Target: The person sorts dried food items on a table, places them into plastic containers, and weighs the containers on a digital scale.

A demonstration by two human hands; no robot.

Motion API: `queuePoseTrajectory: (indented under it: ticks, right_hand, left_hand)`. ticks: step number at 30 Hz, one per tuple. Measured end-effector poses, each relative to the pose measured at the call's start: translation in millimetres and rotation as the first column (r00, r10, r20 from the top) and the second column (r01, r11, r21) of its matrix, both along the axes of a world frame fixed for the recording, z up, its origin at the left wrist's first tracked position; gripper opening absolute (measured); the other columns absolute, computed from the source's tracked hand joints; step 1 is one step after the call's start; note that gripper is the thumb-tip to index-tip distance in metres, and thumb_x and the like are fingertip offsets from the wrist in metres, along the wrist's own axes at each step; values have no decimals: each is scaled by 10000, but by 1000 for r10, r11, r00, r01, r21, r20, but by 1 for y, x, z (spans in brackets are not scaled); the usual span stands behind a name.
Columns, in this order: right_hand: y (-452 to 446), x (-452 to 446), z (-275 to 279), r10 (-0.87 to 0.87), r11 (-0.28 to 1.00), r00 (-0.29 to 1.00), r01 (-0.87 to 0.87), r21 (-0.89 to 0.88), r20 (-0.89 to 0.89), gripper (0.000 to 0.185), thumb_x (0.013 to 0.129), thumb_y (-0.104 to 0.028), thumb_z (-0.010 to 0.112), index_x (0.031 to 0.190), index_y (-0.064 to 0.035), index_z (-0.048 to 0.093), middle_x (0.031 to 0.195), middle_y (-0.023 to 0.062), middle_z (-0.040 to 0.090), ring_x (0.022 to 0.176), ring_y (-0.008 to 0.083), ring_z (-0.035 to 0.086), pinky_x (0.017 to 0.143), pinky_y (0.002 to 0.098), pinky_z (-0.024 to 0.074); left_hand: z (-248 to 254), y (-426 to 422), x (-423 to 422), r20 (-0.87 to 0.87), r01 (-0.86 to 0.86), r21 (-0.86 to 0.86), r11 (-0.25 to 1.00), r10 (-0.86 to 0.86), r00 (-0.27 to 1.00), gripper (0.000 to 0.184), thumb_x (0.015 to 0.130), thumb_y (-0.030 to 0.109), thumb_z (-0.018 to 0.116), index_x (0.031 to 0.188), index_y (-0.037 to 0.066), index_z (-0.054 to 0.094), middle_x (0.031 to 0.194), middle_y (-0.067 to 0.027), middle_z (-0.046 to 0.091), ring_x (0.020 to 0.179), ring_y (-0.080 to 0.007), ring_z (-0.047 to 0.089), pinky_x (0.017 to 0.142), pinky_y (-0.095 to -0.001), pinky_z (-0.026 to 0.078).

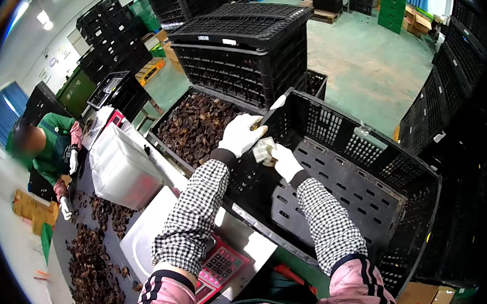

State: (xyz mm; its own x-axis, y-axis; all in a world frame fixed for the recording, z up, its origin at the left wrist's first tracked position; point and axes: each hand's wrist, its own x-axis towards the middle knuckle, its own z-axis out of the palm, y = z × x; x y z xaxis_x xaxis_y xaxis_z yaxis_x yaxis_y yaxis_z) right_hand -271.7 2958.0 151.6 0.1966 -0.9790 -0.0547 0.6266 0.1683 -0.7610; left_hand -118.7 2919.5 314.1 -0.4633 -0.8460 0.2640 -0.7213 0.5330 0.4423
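Observation:
Both my hands wear white gloves. My left hand [240, 134] lies over the rim between the crate of dark dried pieces [197, 126] and the large black crate [338, 185]; its fingers are bent, and whether they hold anything cannot be made out. Over the left end of the black crate, my right hand [284, 161] pinches a crumpled whitish cloth or wad [264, 151]. The black crate has slotted walls and floor, and nothing lies on its visible floor.
A scale [220, 267] with red keypad and clear plastic trays [123, 168] stand at left. More dark pieces [94, 272] lie on the grey table. A co-worker [49, 148] in green is at far left. Stacked black crates [237, 48] rise ahead and at right.

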Motion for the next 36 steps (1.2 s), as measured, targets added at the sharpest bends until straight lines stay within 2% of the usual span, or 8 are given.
queuePoseTrajectory:
  ticks: [2,4,7,20,29,32,34,36]
  right_hand:
    - [6,-23,-41,81,996,971,-88,-24,-224,172,1029,-193,570,1004,-46,657,929,80,694,796,195,674,733,358,574]
    - [24,-45,-44,-527,684,-149,-659,-313,-837,216,990,-219,581,883,-56,674,887,134,702,815,288,689,743,391,560]
    - [78,-76,-46,-215,948,243,-182,-262,-946,316,965,-353,608,877,-60,687,841,151,646,886,389,647,808,468,510]
    - [108,-244,155,-815,411,-478,-80,-908,-326,594,700,-44,782,1254,-5,571,1123,219,645,1042,394,629,951,453,504]
    - [63,-245,133,-609,762,-586,-245,-600,-534,78,856,-87,611,918,-57,647,815,120,637,837,306,630,767,434,507]
    - [35,-270,106,-821,444,-480,-196,-874,-309,90,872,-110,659,894,-24,671,827,137,684,755,266,669,696,396,540]
    - [30,-267,128,-769,536,121,656,-532,-627,114,927,-98,621,881,-7,670,752,82,666,610,193,636,555,338,523]
    - [13,-304,116,-801,552,426,797,-243,-422,111,960,-92,585,906,-9,637,690,40,620,516,120,566,428,287,441]
  left_hand:
    - [3,2,0,16,-14,10,1000,14,1000,445,914,353,703,1212,22,703,1128,-169,703,1083,-325,665,949,-394,516]
    - [1,2,0,18,-45,0,999,45,999,438,922,353,689,1211,24,705,1147,-167,701,1099,-322,662,959,-389,513]
    - [-6,-9,3,-56,2,-84,996,-7,998,429,905,389,663,1190,72,715,1019,-160,710,991,-334,666,873,-421,521]
    - [17,46,-72,-2,243,-589,771,-302,953,457,671,13,794,1112,35,680,1133,-171,663,1011,-363,653,867,-439,540]
    - [-14,34,-67,-132,23,-645,764,-140,981,203,739,23,756,933,43,702,981,-144,683,931,-351,665,831,-433,539]
    - [-13,28,-61,-187,-109,-655,748,-20,982,115,782,31,729,891,56,704,917,-121,700,890,-332,677,817,-419,548]
    - [-12,24,-56,-235,-233,-680,695,94,967,91,805,37,707,894,53,703,912,-124,704,896,-329,677,808,-420,548]
    - [-26,16,-40,-175,-307,-531,790,252,952,215,866,104,662,1069,38,692,1020,-131,693,955,-331,659,858,-431,535]
